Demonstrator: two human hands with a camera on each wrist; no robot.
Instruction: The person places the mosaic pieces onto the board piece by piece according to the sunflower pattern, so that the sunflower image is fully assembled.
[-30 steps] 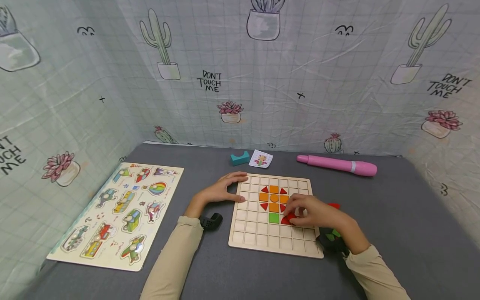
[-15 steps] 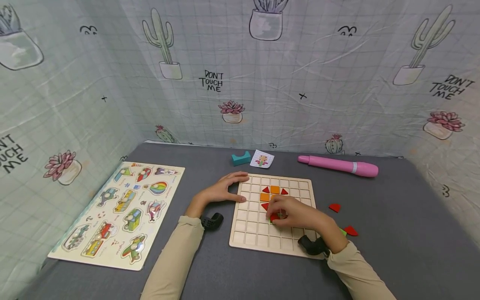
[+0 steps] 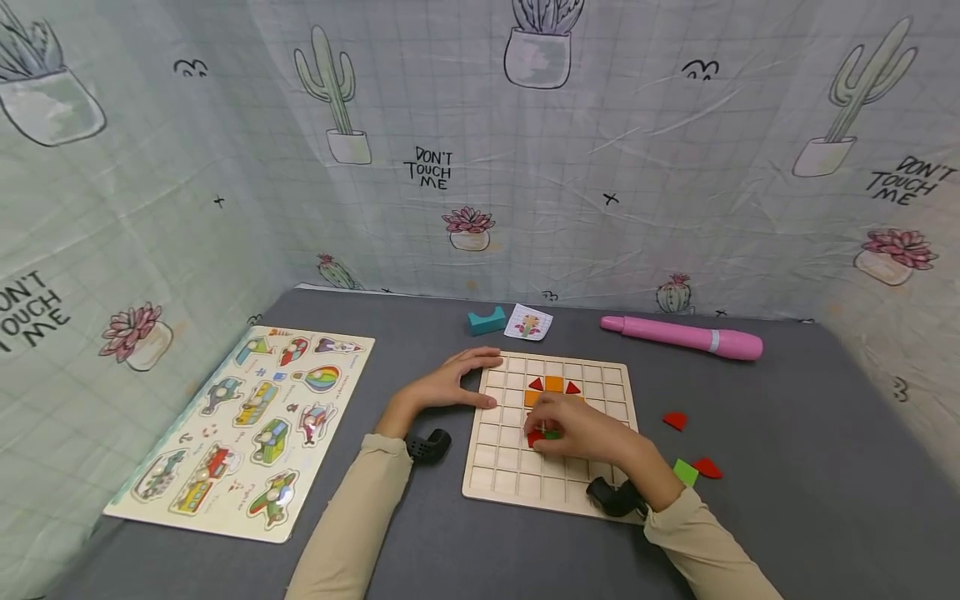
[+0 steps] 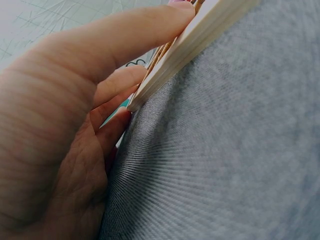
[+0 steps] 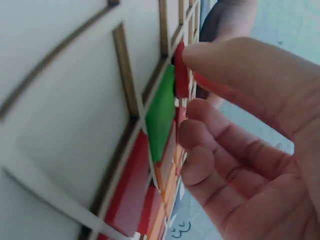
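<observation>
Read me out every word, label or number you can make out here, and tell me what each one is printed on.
"DON'T TOUCH ME": cloth backdrop, behind the table, beside a cactus drawing.
"DON'T TOUCH ME": the same backdrop, far right.
"...ON'T TOUCH ME": backdrop, left side, first letter cut off.
Vehicle puzzle board: small words beside the pictures, too small to read.
Small picture card: any print too small to read.
Pink pen: no legible marking.
</observation>
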